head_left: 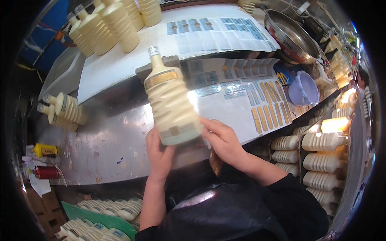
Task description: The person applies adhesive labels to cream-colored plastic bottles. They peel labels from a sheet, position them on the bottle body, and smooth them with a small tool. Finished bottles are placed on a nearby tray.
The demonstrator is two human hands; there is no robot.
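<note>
A cream ribbed plastic bottle with a silver cap and a gold neck band lies on the shiny metal table, neck pointing away from me. My left hand holds its base from below left. My right hand presses fingertips on the pale label at the bottle's lower right edge. Sheets of blue and gold stickers lie on the table just right of the bottle.
Several cream bottles stand at the back left, two lie at the left edge. More bottles fill a rack at right and a box below left. A metal bowl, lilac cup, scissors and red spool are near.
</note>
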